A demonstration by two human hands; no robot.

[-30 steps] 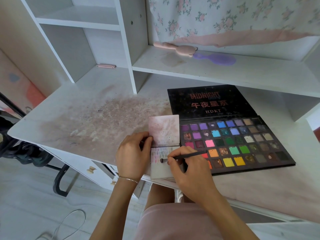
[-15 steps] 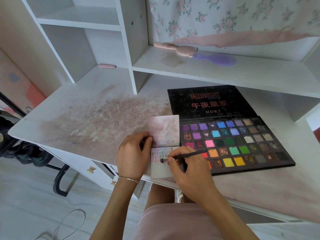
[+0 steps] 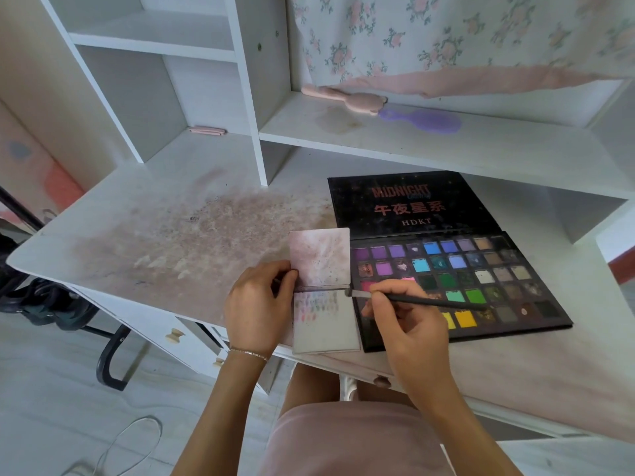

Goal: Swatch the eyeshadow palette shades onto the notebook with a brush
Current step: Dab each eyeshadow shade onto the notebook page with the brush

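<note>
A single head-worn wide-angle view looks forward and steeply down, close over the worktop (image 3: 144, 235), with shelves (image 3: 412, 146) beyond and the floor (image 3: 51, 389) below.

- The eyeshadow palette (image 3: 481, 269) lies open and flat on the desk — black, with many colour squares.
- The small notebook (image 3: 323, 304) lies open just beside it, with little colour marks.
- The thin black brush (image 3: 422, 300) is tilted over the palette's left edge.

Probably a bedroom: white desk (image 3: 171, 214), hairbrushes (image 3: 421, 120), floral curtain (image 3: 446, 32).
</note>
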